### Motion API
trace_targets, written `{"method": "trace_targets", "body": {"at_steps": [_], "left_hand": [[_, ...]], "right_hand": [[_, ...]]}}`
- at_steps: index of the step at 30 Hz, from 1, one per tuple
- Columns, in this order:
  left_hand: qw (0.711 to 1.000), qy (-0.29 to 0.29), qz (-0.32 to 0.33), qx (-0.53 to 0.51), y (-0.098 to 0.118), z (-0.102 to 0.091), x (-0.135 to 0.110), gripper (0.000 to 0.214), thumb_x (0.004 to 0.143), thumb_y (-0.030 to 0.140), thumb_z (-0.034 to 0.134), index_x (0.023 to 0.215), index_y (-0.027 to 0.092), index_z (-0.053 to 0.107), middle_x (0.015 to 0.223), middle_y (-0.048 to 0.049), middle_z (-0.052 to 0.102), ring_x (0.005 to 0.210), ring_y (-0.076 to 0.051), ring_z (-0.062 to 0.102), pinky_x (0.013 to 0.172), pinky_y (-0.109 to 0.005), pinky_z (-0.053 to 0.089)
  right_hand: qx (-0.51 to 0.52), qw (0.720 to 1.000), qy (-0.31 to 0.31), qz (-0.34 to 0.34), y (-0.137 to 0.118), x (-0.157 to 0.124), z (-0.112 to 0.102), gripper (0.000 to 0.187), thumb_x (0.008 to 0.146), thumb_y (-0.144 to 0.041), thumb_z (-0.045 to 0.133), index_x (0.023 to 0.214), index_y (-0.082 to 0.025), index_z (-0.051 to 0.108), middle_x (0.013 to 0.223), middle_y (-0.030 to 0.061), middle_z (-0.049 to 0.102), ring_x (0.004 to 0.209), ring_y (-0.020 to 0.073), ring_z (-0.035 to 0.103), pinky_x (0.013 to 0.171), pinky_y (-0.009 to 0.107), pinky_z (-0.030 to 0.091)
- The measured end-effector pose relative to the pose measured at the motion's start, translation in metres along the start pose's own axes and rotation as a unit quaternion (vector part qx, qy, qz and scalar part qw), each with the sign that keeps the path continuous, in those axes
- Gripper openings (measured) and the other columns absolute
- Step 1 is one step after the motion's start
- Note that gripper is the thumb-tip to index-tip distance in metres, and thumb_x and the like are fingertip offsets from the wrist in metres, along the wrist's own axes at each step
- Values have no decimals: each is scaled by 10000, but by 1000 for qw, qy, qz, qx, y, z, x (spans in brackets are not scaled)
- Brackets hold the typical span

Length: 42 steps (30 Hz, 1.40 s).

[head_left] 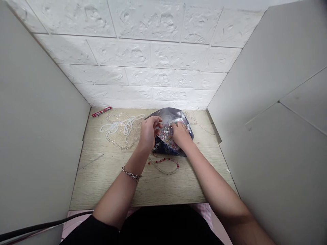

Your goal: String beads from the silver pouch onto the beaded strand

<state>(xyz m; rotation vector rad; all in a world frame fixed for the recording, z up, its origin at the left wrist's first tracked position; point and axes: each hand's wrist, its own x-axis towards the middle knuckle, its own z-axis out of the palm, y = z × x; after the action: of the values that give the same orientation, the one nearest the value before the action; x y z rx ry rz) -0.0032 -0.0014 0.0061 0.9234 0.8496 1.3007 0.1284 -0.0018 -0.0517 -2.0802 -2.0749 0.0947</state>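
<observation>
A dark bag (190, 128) with a shiny silver lining lies spread on the table, a heap of small multicoloured beads (167, 133) inside it. My left hand (150, 132) is at the bag's left side, fingers loosely curled with gaps between them; I make out nothing in it. Over the right part of the heap is my right hand (181, 135), its fingers bent down and drawn in among the beads. Whatever its fingertips grip is too small to tell. Just in front of the bag lies a bead string (163, 172) with red, pink and pale beads.
White bead strands (122, 125) and a pearl-like strand (120, 147) lie tangled on the left. A red packet (102, 111) is at the back left corner. A thin needle-like rod (92, 161) lies at front left. Grey panels (276, 136) and a white brick wall (163, 75) enclose the table.
</observation>
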Motion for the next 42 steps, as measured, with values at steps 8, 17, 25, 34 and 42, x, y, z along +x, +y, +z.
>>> {"method": "trace_targets", "body": {"at_steps": [8, 17, 25, 34, 42], "left_hand": [[994, 65, 56, -64, 5, -2, 1, 144, 594, 195, 454, 500, 171, 347, 544, 18, 405, 412, -46, 332, 340, -199, 170], [980, 107, 123, -114, 18, -7, 1, 208, 597, 158, 404, 451, 174, 257, 460, 51, 316, 316, -22, 155, 334, -220, 79], [990, 45, 125, -36, 0, -3, 0, 243, 628, 169, 425, 426, 169, 289, 422, 55, 268, 319, -27, 152, 342, -208, 79], [991, 57, 116, -29, 1, -3, 4, 240, 627, 169, 423, 438, 169, 275, 423, 57, 280, 314, -27, 161, 333, -202, 82], [989, 66, 133, -11, -1, -3, 2, 234, 633, 173, 418, 451, 169, 270, 443, 55, 295, 329, -32, 185, 340, -205, 121]], "right_hand": [[5, 1000, 14, -12, -3, -1, -3, 344, 776, -74, 300, 1030, -166, 512, 983, 110, 473, 969, 223, 421, 851, 370, 354], [60, 976, -97, -186, -19, -9, 2, 401, 880, -267, 223, 1246, -359, 359, 1388, -1, 236, 1261, 256, 219, 984, 591, 73], [52, 991, -120, -26, -16, -5, 7, 558, 833, -538, 195, 1342, -310, 171, 1431, 3, 59, 1301, 282, 88, 1028, 512, 61], [75, 992, -40, 97, -16, -4, 6, 614, 830, -538, 201, 1353, -217, 175, 1432, 63, 29, 1302, 295, 43, 1027, 486, 132], [83, 964, -127, -220, -30, 0, 11, 413, 885, -254, 212, 1274, -307, 340, 1412, -11, 163, 1306, 192, 132, 1041, 501, 70]]}}
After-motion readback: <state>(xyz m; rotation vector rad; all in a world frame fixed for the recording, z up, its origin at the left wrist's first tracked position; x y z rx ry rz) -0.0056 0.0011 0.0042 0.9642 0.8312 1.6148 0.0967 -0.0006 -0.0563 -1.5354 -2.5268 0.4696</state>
